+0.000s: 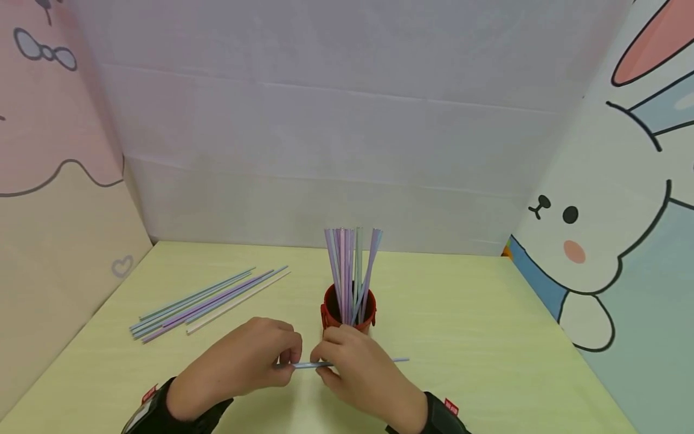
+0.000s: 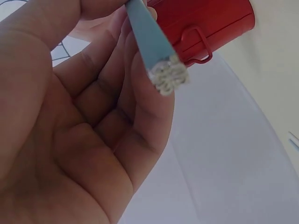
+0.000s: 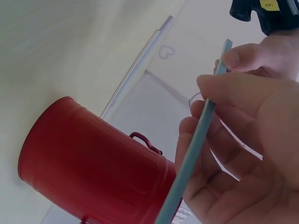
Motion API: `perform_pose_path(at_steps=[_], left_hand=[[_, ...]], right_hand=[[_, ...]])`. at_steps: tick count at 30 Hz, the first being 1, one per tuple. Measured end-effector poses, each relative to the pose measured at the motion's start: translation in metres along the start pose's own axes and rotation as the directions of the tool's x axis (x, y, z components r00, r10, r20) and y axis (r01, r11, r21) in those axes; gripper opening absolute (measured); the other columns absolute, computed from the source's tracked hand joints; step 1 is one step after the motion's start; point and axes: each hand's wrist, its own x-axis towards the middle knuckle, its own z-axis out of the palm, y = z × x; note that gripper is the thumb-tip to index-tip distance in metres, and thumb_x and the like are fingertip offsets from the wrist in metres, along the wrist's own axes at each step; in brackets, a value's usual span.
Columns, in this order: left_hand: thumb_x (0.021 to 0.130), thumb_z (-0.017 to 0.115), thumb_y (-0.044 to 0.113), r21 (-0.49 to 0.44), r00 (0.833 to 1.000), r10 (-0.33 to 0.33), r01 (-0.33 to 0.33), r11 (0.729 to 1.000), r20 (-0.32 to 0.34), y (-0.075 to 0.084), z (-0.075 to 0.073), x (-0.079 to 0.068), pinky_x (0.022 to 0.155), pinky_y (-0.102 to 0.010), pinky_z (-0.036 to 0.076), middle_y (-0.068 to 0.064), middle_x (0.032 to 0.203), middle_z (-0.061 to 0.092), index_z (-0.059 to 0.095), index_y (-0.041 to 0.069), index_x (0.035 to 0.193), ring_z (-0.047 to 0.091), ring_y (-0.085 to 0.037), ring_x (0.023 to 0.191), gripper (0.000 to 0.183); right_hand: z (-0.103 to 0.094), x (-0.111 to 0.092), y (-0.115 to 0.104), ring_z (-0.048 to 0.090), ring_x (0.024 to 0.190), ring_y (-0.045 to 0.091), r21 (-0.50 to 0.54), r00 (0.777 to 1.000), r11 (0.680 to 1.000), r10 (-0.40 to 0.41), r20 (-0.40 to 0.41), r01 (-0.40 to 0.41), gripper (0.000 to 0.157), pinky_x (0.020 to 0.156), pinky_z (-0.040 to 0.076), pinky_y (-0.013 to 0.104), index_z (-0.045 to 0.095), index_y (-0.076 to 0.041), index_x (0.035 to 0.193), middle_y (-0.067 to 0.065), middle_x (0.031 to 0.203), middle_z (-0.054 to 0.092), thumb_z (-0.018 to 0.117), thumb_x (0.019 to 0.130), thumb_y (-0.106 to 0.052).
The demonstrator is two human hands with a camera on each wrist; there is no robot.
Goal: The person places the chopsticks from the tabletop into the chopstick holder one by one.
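Observation:
A thin pale-blue stick (image 1: 306, 365) lies level between both hands, close in front of the red bucket (image 1: 329, 313). My left hand (image 1: 252, 355) pinches it near its left end. In the left wrist view the stick (image 2: 152, 39) shows a flat blue side and a whitish, crinkled end. My right hand (image 1: 368, 377) pinches it further right between thumb and fingertips, and its other end sticks out past that hand. Seen from the right wrist, the stick (image 3: 189, 156) runs across the fingers, beside the bucket (image 3: 98, 163).
Several purple, pink, blue and green sticks (image 1: 344, 265) stand upright in the bucket. More loose sticks (image 1: 217, 295) lie slantwise on the pale yellow table (image 1: 461, 337) at the left. A white sheet (image 1: 325, 150) hangs behind, with cartoon-printed panels (image 1: 591, 253) at both sides.

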Motion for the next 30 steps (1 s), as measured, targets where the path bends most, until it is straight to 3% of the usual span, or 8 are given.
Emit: perform_pose_path(at_steps=[6,10,12,15,18,22,26,30], left_hand=[[0.079,0.072,0.015,-0.047,1.0,-0.009,0.01,0.999,0.006,0.0,-0.001,0.002,0.054,-0.017,0.043,0.02,0.07,0.049,0.06,0.027,0.076,0.046,0.0,0.062,0.017],[0.088,0.07,0.037,-0.151,0.996,-0.051,0.038,0.988,-0.079,-0.01,-0.004,0.007,0.059,-0.02,0.048,0.021,0.077,0.055,0.062,0.034,0.087,0.052,0.0,0.068,0.008],[0.091,0.064,0.044,-0.207,0.981,-0.101,0.065,0.976,-0.167,-0.019,-0.004,0.011,0.061,-0.023,0.05,0.02,0.08,0.059,0.063,0.036,0.092,0.055,0.0,0.07,0.008],[0.093,0.059,0.045,-0.287,0.938,-0.193,0.108,0.952,-0.288,-0.033,0.0,0.016,0.064,-0.025,0.052,0.019,0.087,0.062,0.063,0.036,0.101,0.058,-0.001,0.075,0.012],[0.092,0.062,0.043,-0.357,0.903,-0.254,0.123,0.926,-0.346,-0.046,0.011,0.021,0.071,-0.028,0.054,0.018,0.096,0.063,0.06,0.033,0.114,0.06,-0.001,0.082,0.024],[0.084,0.07,0.047,-0.446,0.897,-0.307,0.145,0.883,-0.317,-0.055,0.034,0.031,0.083,-0.035,0.052,0.012,0.114,0.06,0.049,0.03,0.131,0.058,-0.008,0.1,0.055],[0.073,0.077,0.053,-0.526,0.898,-0.368,0.198,0.827,-0.241,-0.054,0.054,0.042,0.092,-0.042,0.048,0.009,0.13,0.051,0.04,0.03,0.138,0.052,-0.019,0.114,0.078],[0.069,0.081,0.052,-0.586,0.901,-0.395,0.224,0.778,-0.18,-0.047,0.067,0.052,0.097,-0.045,0.043,0.007,0.133,0.047,0.036,0.027,0.14,0.048,-0.019,0.119,0.088]], right_hand=[[-0.001,-0.002,0.002,0.048,0.077,0.005,-0.003,1.0,1.0,0.017,0.007,-0.017,0.016,0.072,0.044,0.015,0.066,-0.018,0.084,-0.01,0.082,0.054,0.079,0.076,-0.013],[-0.007,-0.004,0.006,0.05,0.08,0.004,0.024,0.999,0.999,0.027,0.022,-0.027,0.016,0.074,0.046,0.016,0.067,-0.018,0.086,-0.01,0.085,0.058,0.079,0.077,-0.012],[-0.012,-0.004,0.008,0.051,0.082,0.003,0.056,0.999,0.998,0.028,0.026,-0.029,0.016,0.075,0.046,0.016,0.068,-0.017,0.088,-0.011,0.088,0.06,0.079,0.078,-0.013],[-0.021,-0.003,0.012,0.051,0.082,0.0,0.124,1.0,0.992,0.017,0.011,-0.018,0.016,0.074,0.047,0.013,0.068,-0.018,0.09,-0.012,0.089,0.06,0.079,0.079,-0.014],[-0.032,0.002,0.016,0.051,0.08,-0.001,0.238,0.999,0.971,0.019,-0.037,-0.01,0.017,0.07,0.048,0.013,0.067,-0.019,0.091,-0.012,0.088,0.059,0.078,0.08,-0.012],[-0.053,0.011,0.018,0.053,0.075,0.0,0.38,0.992,0.925,0.063,-0.106,-0.018,0.016,0.062,0.05,0.018,0.066,-0.02,0.092,-0.013,0.085,0.059,0.075,0.083,-0.01],[-0.077,0.022,0.02,0.056,0.071,0.003,0.453,0.979,0.89,0.137,-0.154,-0.053,0.014,0.059,0.052,0.023,0.066,-0.018,0.095,-0.01,0.085,0.062,0.073,0.085,-0.011],[-0.101,0.035,0.021,0.061,0.071,0.01,0.495,0.944,0.862,0.248,-0.216,-0.113,0.014,0.063,0.055,0.03,0.066,-0.01,0.096,-0.003,0.085,0.065,0.072,0.084,-0.004]])
